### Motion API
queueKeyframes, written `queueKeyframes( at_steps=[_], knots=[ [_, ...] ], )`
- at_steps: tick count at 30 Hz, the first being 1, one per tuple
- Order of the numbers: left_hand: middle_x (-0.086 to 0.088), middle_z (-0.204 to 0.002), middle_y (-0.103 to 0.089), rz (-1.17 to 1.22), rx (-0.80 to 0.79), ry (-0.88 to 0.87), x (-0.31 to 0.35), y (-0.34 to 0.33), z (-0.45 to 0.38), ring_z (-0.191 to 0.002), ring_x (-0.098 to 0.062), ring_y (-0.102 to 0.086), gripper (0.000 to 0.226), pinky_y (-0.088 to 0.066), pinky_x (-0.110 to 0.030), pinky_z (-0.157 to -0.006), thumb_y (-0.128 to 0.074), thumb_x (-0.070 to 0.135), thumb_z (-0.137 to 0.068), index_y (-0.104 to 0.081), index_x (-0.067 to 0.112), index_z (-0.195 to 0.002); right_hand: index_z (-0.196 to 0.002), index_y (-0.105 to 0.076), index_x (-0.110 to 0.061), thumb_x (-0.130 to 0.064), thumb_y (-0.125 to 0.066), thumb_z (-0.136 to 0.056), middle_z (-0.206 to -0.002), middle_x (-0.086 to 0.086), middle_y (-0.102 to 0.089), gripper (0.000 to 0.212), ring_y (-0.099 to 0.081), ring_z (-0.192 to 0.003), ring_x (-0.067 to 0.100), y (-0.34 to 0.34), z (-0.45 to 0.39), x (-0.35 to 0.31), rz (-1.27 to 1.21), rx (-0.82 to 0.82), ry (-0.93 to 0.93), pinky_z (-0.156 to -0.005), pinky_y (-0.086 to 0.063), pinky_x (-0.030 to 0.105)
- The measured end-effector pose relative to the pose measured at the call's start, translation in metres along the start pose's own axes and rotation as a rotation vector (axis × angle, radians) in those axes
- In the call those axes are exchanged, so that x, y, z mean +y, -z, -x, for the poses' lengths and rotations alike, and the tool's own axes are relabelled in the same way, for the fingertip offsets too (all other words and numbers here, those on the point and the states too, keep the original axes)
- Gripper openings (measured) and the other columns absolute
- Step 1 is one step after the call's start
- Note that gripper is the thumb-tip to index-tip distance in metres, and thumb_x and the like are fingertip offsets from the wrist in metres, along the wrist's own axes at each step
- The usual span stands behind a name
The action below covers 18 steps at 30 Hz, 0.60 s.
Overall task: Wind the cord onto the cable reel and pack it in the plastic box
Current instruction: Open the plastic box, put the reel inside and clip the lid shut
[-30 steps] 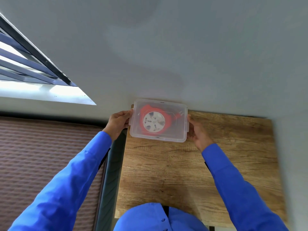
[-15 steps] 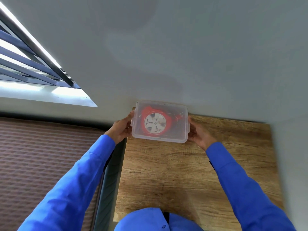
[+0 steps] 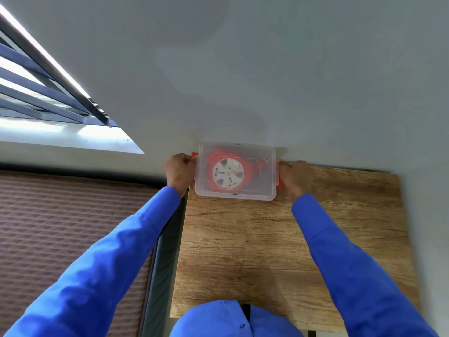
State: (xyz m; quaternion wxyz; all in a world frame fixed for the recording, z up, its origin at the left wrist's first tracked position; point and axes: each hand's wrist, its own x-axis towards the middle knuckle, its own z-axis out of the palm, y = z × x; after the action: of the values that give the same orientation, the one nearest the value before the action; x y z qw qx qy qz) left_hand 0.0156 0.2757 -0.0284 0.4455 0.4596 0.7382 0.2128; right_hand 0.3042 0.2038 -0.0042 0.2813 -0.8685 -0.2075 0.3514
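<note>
A clear plastic box with its lid on stands at the far edge of the wooden table, against the wall. Inside it lies the red cable reel with a white round face, its cord wound on and its plug towards the right. My left hand grips the red latch on the box's left end. At the right end, my right hand holds the other red latch.
A grey wall rises straight behind the box. Left of the table lies a brown quilted mattress, with a narrow gap between them. A barred window is at the upper left.
Both hands have shifted from the sides of the lid onto the red end latches, which now show. The box has stayed at the table's far edge.
</note>
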Motion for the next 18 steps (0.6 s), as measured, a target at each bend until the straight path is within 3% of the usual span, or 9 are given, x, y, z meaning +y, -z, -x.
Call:
queueKeyframes(
  at_steps=[1, 3, 5, 7, 10, 13, 16, 18],
  knots=[
    [-0.015, -0.084, -0.076, -0.035, 0.010, -0.038, 0.001, -0.001, 0.003, -0.077, -0.027, -0.072, 0.035, -0.067, -0.051, -0.086, -0.067, 0.029, -0.110, -0.072, 0.003, -0.086, -0.085, -0.072, -0.006, -0.033, -0.064, -0.101, -0.072, 0.002, -0.068, 0.033, -0.069, -0.072, 0.026, 0.000, 0.001, -0.001, 0.081, 0.014, 0.047, -0.051, -0.041, 0.026],
    [-0.007, -0.075, -0.066, -0.091, -0.024, -0.114, -0.001, 0.000, 0.010, -0.070, -0.022, -0.062, 0.038, -0.063, -0.048, -0.078, -0.065, 0.032, -0.110, -0.066, 0.008, -0.080, -0.082, -0.069, -0.007, -0.041, -0.064, -0.097, -0.076, 0.004, -0.069, 0.037, -0.067, -0.072, 0.024, 0.003, 0.003, -0.005, 0.098, -0.060, 0.069, -0.061, -0.049, 0.030],
    [-0.001, -0.086, -0.072, -0.147, -0.087, -0.176, -0.005, 0.003, 0.016, -0.076, -0.019, -0.068, 0.024, -0.061, -0.039, -0.078, -0.074, 0.033, -0.106, -0.071, 0.011, -0.096, -0.085, -0.073, -0.014, -0.041, -0.078, -0.090, -0.084, 0.001, -0.076, 0.028, -0.072, -0.075, 0.019, 0.003, 0.008, -0.007, 0.077, -0.179, 0.085, -0.068, -0.058, 0.033],
    [-0.001, -0.099, -0.077, -0.184, -0.079, -0.204, -0.007, 0.004, 0.021, -0.086, -0.020, -0.074, 0.021, -0.063, -0.035, -0.085, -0.082, 0.027, -0.100, -0.075, 0.011, -0.110, -0.093, -0.076, -0.017, -0.030, -0.088, -0.084, -0.088, -0.001, -0.076, 0.020, -0.071, -0.075, 0.015, 0.003, 0.013, -0.005, 0.215, -0.227, 0.176, -0.060, -0.055, 0.028],
    [0.006, -0.089, -0.077, -0.128, -0.027, -0.170, -0.008, 0.003, 0.023, -0.081, -0.014, -0.076, 0.009, -0.065, -0.032, -0.084, -0.086, 0.022, -0.096, -0.078, 0.019, -0.100, -0.089, -0.074, -0.017, -0.030, -0.092, -0.081, -0.085, 0.000, -0.073, 0.024, -0.065, -0.067, 0.012, 0.003, 0.018, -0.004, 0.355, -0.144, 0.238, -0.050, -0.043, 0.023],
    [0.006, -0.082, -0.078, -0.142, 0.027, -0.177, -0.006, -0.004, 0.023, -0.077, -0.019, -0.077, 0.004, -0.066, -0.033, -0.079, -0.083, 0.019, -0.097, -0.081, 0.020, -0.094, -0.090, -0.077, -0.007, -0.029, -0.094, -0.080, -0.088, 0.007, -0.077, 0.030, -0.071, -0.072, 0.020, 0.002, 0.019, -0.007, 0.358, -0.098, 0.233, -0.056, -0.052, 0.029],
    [-0.004, -0.086, -0.082, -0.244, 0.107, -0.245, -0.003, -0.014, 0.027, -0.068, -0.021, -0.070, 0.020, -0.053, -0.022, -0.063, -0.074, 0.013, -0.101, -0.086, 0.013, -0.117, -0.092, -0.078, -0.003, -0.028, -0.092, -0.083, -0.092, 0.012, -0.079, 0.030, -0.074, -0.081, 0.025, 0.000, 0.022, -0.014, 0.460, -0.059, 0.280, -0.061, -0.053, 0.029],
    [-0.005, -0.088, -0.082, -0.264, 0.109, -0.266, -0.003, -0.013, 0.029, -0.067, -0.023, -0.068, 0.026, -0.050, -0.022, -0.064, -0.072, 0.014, -0.104, -0.082, 0.012, -0.128, -0.092, -0.078, -0.002, -0.028, -0.092, -0.084, -0.092, 0.012, -0.079, 0.031, -0.074, -0.080, 0.025, 0.000, 0.023, -0.016, 0.472, -0.051, 0.304, -0.058, -0.050, 0.027]
  ],
)
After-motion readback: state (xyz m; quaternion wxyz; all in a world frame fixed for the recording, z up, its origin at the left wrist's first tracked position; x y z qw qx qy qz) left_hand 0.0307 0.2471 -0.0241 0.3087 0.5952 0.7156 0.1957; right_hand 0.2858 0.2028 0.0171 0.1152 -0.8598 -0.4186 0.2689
